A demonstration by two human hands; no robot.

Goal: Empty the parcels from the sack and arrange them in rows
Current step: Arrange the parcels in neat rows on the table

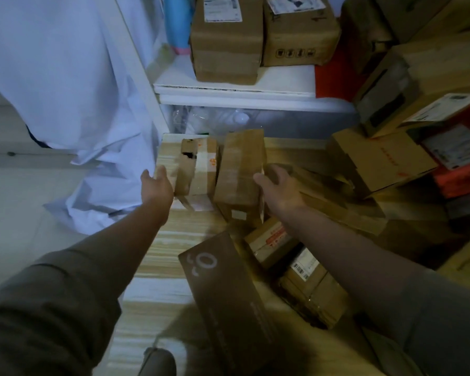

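Two cardboard parcels stand side by side on the wooden floor (160, 240). The left one is a torn parcel with white tape (198, 169); the right one is a plain brown parcel (239, 169). My left hand (158, 183) is spread against the torn parcel's left side, fingers apart. My right hand (277, 185) wraps the plain parcel's right edge, thumb on its front face. The white sack (65, 90) hangs crumpled at the left, apart from both hands. A long dark brown box with a white logo (223, 289) lies nearer me.
Under my right arm lie a small parcel with a red label (269, 237) and a barcode parcel (310, 289). More boxes are piled at the right (385, 158). A white shelf (228, 88) behind carries two large boxes (225, 36) and a blue bottle (177, 23).
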